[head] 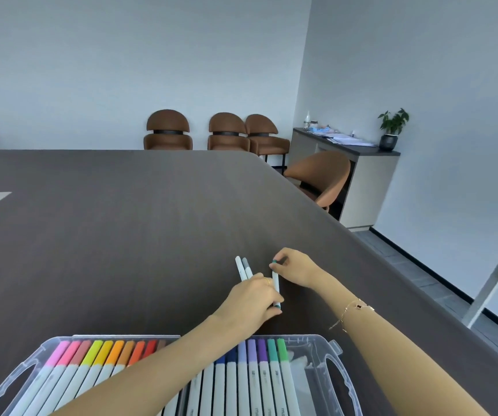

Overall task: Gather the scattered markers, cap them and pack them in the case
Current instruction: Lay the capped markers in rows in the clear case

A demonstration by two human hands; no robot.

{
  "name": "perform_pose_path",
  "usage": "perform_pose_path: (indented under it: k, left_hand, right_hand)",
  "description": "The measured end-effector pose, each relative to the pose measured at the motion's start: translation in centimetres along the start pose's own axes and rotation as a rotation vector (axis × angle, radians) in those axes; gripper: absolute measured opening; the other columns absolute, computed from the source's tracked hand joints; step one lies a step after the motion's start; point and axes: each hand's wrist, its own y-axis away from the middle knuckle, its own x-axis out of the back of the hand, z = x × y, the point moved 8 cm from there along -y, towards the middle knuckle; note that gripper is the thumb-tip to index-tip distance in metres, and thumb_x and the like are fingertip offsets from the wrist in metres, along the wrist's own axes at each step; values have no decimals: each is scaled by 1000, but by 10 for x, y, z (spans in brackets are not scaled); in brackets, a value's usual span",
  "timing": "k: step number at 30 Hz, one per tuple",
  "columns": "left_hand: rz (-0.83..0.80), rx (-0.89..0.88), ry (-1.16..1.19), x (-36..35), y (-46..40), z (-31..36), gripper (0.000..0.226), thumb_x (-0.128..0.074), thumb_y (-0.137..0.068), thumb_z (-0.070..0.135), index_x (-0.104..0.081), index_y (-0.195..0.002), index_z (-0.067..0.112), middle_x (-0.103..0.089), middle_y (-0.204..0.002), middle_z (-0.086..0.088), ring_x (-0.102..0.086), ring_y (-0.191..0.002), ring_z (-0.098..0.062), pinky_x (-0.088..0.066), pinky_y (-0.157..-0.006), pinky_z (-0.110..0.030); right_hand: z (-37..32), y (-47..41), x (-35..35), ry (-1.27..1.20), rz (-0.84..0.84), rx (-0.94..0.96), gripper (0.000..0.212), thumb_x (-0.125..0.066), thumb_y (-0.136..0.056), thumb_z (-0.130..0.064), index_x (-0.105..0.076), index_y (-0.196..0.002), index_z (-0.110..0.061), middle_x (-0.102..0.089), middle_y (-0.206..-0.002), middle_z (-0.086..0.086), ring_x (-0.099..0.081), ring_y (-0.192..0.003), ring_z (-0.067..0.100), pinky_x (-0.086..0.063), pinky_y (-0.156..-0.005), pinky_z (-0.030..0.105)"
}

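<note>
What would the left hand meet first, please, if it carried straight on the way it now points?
Nothing, probably: the left hand, holding three markers, points away across the bare table. The right hand sits just to its right, though depth is unclear.

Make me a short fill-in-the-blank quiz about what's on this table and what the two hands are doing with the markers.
1. The left hand grips several white-barrelled markers, while the right hand pinches a small teal ____.
2. The clear plastic marker case lies open at the table's ____ edge.
3. The empty slots in the case are at its ____ end.
4. The gold chain bracelet is on the ____ wrist.

Missing words: cap; near; right; right
</note>
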Motion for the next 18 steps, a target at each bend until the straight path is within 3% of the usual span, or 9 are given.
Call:
perform_pose_path:
  k: [8, 11, 15, 18]
  left_hand:
    - [167, -76, 101, 39, 28, 31, 35, -53, -92, 40, -60, -125, 28, -60, -121, 10, -49, -111, -5, -44, -90, -22]
    - [208, -101, 129, 53, 52, 50, 32, -56, -89, 45, -67, -115, 30, -64, -114, 15, -50, -105, -4, -48, -86, -24]
    - [294, -197, 77, 62, 89, 78, 24, -63, -79, 47, -77, -87, 29, -72, -85, 14, -58, -77, -7, -54, -70, -29]
    - [183, -170, 103, 43, 106, 87, 36, -57, -85, 51, -71, -110, 29, -70, -109, 10, -57, -101, -10, -42, -89, -27]
  right_hand:
    - [-23, 51, 19, -29, 33, 61, 25, -57, -93, -32, -56, -110, -14, -60, -97, -1, -55, -80, 9, -40, -60, 14]
    - [-34, 85, 24, -65, 24, 97, 23, -59, -91, -33, -57, -106, -15, -59, -90, -3, -54, -75, 7, -40, -61, 16]
    - [-34, 130, 18, -103, -27, 104, 24, -64, -86, -35, -59, -100, -16, -66, -91, 6, -55, -74, 12, -46, -67, 25]
    - [-25, 158, 7, -123, -50, 85, 26, -67, -84, -36, -59, -98, -16, -67, -93, 10, -55, -72, 12, -48, -69, 28]
